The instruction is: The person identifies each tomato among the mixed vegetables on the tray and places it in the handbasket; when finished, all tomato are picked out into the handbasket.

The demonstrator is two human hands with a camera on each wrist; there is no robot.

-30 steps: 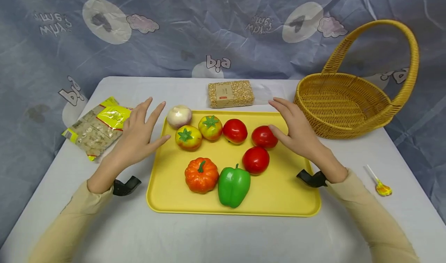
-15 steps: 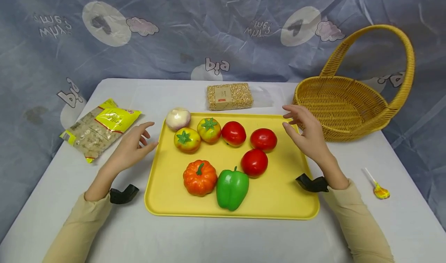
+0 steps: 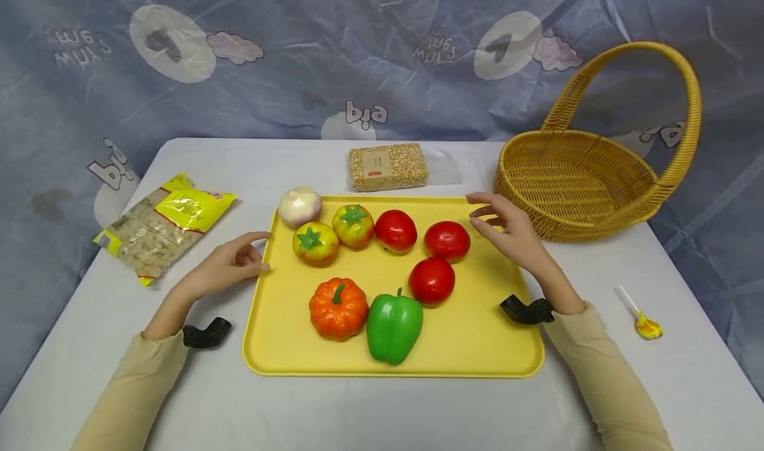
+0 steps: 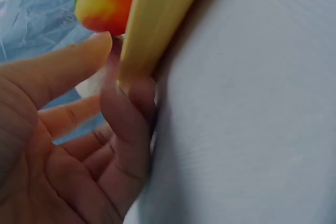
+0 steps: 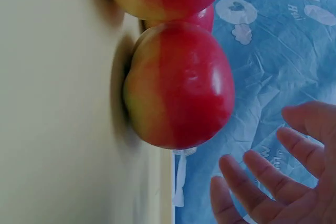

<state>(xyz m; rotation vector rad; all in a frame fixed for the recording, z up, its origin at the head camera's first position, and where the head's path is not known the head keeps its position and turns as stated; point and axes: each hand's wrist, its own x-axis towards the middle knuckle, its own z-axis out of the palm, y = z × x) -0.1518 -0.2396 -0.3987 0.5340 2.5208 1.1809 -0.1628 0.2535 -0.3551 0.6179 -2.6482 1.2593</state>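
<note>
Two bare hands [image 3: 219, 268] [image 3: 516, 235], one left and one right; one table [image 3: 382, 414]; one yellow tray [image 3: 477, 338]; three red round fruits [image 3: 396, 231] [image 3: 447, 241] [image 3: 432, 281]; two yellow-and-red fruits [image 3: 316, 244] [image 3: 353, 226] with green leafy tops; one orange pumpkin [image 3: 339, 310]; one green bell pepper [image 3: 394, 326]; one pale bulb [image 3: 300, 207]; two see-through food packets [image 3: 164, 229] [image 3: 388, 167]; one wicker basket [image 3: 537, 213]; one lollipop [image 3: 648, 327]; two black wrist straps [image 3: 207, 333] [image 3: 528, 310]; two beige sleeves [image 3: 137, 385] [image 3: 603, 371]; one patterned cloth backdrop [image 3: 298, 73]

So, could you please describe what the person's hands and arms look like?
The left hand and right hand are without gloves, and no rings show. Both arms wear long, plain beige sleeves ending in gathered cuffs at the wrists. A curved black piece shows at each wrist; no cables are visible.
</note>
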